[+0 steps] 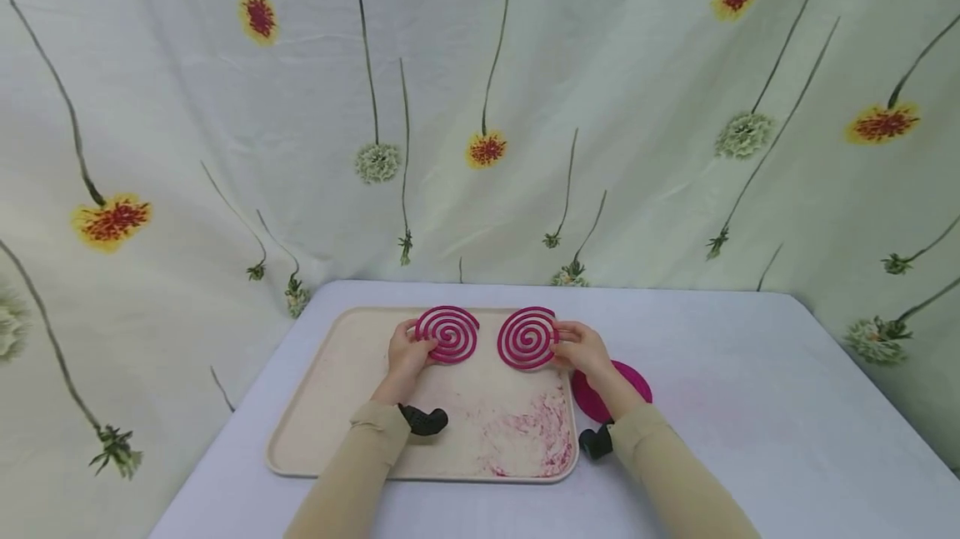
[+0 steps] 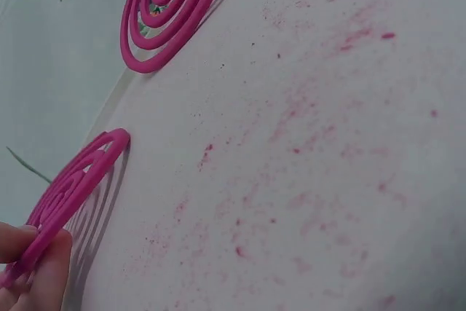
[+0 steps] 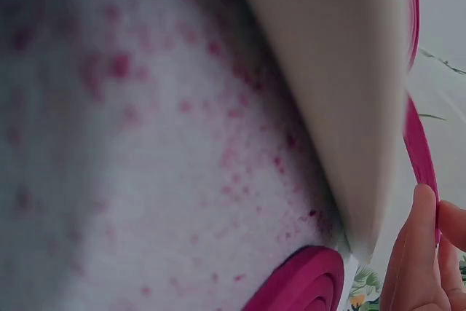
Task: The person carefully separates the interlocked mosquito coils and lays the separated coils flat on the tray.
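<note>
My left hand pinches the edge of a magenta mosquito coil, thumb on its near face. Opposite it, my right hand pinches a second mosquito coil by its right edge. A gap separates the two flat spirals, both raised and tilted over the far part of a beige tray. In the left wrist view, the left coil hovers above the tray and casts a shadow. Right-hand fingers grip the second coil's thin edge in the right wrist view.
More magenta coil lies on the white table right of the tray, partly hidden under the right forearm. Magenta crumbs and dust mark the tray's near right part. A flower-printed cloth hangs behind the table.
</note>
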A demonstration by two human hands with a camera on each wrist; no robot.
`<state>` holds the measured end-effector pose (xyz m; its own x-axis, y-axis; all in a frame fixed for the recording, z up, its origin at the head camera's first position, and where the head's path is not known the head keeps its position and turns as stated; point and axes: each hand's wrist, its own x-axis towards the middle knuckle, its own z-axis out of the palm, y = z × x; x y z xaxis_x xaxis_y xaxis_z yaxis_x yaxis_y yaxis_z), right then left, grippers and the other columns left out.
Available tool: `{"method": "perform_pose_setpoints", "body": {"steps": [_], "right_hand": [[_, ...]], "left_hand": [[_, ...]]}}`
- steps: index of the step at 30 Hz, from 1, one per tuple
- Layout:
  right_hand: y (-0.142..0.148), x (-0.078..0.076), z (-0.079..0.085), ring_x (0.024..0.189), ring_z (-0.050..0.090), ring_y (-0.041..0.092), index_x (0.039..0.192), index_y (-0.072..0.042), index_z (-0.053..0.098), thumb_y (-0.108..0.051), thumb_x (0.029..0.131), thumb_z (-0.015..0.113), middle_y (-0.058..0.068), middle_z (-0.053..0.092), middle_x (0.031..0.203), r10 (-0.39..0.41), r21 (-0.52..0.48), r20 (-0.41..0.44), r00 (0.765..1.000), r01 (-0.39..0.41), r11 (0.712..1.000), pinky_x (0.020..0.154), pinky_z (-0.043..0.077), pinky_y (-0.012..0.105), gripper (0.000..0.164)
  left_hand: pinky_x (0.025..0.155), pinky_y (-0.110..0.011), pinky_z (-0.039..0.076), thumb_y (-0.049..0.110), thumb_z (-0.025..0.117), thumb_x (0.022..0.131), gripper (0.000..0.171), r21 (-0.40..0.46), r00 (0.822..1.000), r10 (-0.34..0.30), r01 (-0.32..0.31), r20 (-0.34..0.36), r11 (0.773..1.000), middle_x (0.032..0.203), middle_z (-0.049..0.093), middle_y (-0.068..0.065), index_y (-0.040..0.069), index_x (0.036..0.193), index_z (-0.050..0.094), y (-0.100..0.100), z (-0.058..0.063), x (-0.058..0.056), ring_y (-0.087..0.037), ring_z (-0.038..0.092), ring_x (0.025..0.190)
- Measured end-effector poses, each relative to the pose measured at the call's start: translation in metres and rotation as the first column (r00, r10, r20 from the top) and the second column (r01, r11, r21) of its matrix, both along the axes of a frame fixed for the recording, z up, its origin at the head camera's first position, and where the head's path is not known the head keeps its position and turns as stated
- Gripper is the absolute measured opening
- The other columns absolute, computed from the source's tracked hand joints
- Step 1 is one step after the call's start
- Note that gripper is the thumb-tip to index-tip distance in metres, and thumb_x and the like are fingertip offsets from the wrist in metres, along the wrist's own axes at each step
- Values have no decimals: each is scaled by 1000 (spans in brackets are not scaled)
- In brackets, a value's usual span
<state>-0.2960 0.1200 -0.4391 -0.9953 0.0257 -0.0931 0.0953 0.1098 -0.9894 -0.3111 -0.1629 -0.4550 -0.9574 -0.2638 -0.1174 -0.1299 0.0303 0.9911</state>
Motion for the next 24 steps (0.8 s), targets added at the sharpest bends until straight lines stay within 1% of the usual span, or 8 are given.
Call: {"method": "perform_pose_setpoints", "body": {"steps": [2,4,7,10,13,17,20,24], "right_hand": [[-1,-2,-2,84,64,22,125,4,54,4,85,61,25,57,116,-10,32,2,1000,10,999,72,57,35,40],[-2,-3,-2,91,63,26,125,5,53,5,85,61,26,56,117,-6,49,5,1000,6,999,74,56,35,41],[-2,-5,-2,98,62,30,126,7,51,6,85,61,29,54,120,6,63,9,1000,-6,998,76,56,34,43],[-2,-6,-1,104,59,36,129,10,48,8,84,61,32,51,125,40,67,4,999,-40,997,79,55,36,46],[-2,-6,0,115,53,39,131,10,46,6,84,62,32,47,129,68,101,-7,998,-67,993,85,52,39,49],[-1,-6,1,123,45,40,132,8,46,0,84,65,30,45,134,104,156,-12,995,-100,983,95,45,43,53],[2,-6,3,125,43,40,135,7,42,-6,85,66,29,42,137,162,156,5,987,-161,975,99,41,46,58],[9,-2,10,130,35,41,141,7,32,-13,87,63,27,34,143,282,139,35,959,-284,949,103,35,51,65]], "left_hand": [[67,-25,56,-3,59,87,60,-38,1000,5,-5,5,999,133,43,-26,-2,140,31,0,0,0,-34,56,107],[69,-26,56,-3,60,86,63,-63,1000,7,-6,16,998,136,40,-26,-5,141,30,-1,0,-1,-34,55,109],[77,-30,55,-4,61,84,64,-81,1000,15,-13,19,997,137,39,-27,-8,140,30,-2,-2,-2,-35,53,113],[89,-36,51,-4,62,82,65,-107,999,33,-31,15,994,138,40,-27,-8,139,31,-2,-1,-2,-36,49,119],[97,-39,45,-3,62,82,63,-136,999,49,-48,0,990,137,40,-28,-10,138,34,-2,0,-2,-37,44,124],[101,-40,40,1,61,84,59,-157,998,58,-59,-14,986,137,41,-29,-10,136,36,-2,2,-1,-37,41,127],[102,-41,39,5,61,86,57,-163,998,56,-58,-15,985,137,41,-28,-10,136,37,-3,5,0,-37,40,127],[104,-41,37,9,59,89,56,-180,998,54,-55,-8,982,138,40,-27,-8,137,38,-2,10,3,-37,38,129]]}}
